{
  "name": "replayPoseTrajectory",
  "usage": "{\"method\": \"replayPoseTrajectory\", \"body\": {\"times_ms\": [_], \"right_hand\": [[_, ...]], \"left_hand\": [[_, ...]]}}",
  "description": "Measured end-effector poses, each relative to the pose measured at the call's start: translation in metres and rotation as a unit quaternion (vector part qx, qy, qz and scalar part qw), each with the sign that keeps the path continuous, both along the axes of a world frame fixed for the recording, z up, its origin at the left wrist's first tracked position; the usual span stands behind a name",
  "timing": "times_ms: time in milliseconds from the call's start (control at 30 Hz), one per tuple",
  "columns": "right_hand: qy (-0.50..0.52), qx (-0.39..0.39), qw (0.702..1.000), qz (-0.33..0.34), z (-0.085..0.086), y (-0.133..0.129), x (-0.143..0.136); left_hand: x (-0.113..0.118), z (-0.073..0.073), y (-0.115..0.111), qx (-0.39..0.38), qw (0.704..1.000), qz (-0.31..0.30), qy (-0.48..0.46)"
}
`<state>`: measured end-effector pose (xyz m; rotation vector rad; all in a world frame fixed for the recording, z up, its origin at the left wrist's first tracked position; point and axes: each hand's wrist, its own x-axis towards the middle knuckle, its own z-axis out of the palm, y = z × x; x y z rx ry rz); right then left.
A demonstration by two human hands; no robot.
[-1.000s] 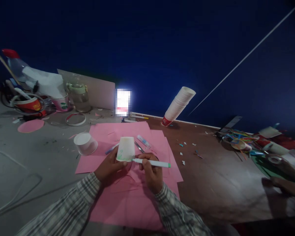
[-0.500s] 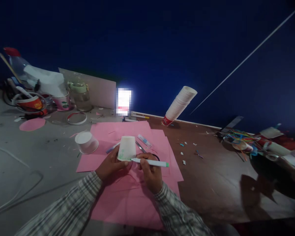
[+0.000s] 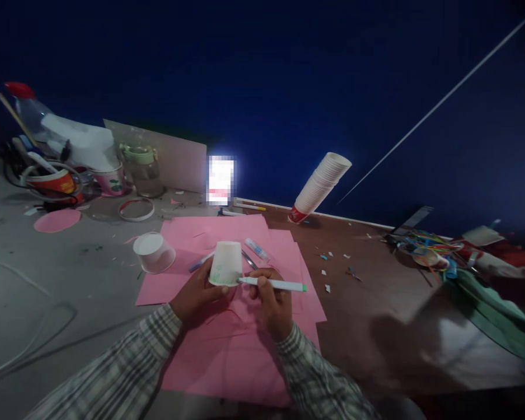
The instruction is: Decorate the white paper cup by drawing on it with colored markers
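Observation:
My left hand [image 3: 200, 296] grips a white paper cup [image 3: 226, 261] that is turned upside down, its rim low. Green marks run along the cup's lower part. Closed around a marker pen [image 3: 275, 284] with a white barrel and green end, my right hand [image 3: 273, 300] holds the tip at the cup's lower right edge. Pink paper sheets [image 3: 227, 373] lie beneath both hands. Just behind the cup are scissors [image 3: 249, 260], partly hidden by my right hand, and a clear tube with a blue label [image 3: 257, 250]. A second white cup [image 3: 154, 254] stands inverted at the left.
A leaning stack of paper cups [image 3: 319, 188] stands by the wall. At the left back are a glass jar [image 3: 143, 174] and a red cup of tools [image 3: 55, 186]. Coloured strands [image 3: 429, 244] and a green object [image 3: 492, 312] lie at the right. Paper scraps [image 3: 328, 288] dot the table.
My right hand and the marker pen have shifted slightly right along the cup's lower edge. The cup stays nearly in place. At the far right, a shadow moved and the green object shows more brightly.

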<state>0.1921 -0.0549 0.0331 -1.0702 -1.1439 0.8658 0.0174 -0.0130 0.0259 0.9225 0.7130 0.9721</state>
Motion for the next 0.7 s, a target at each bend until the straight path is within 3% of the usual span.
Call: {"method": "replayPoseTrajectory", "body": {"times_ms": [700], "right_hand": [[0.012, 0.000, 0.999, -0.030, -0.019, 0.002, 0.000]], "left_hand": [[0.001, 0.001, -0.002, -0.014, 1.000, -0.008, -0.015]]}}
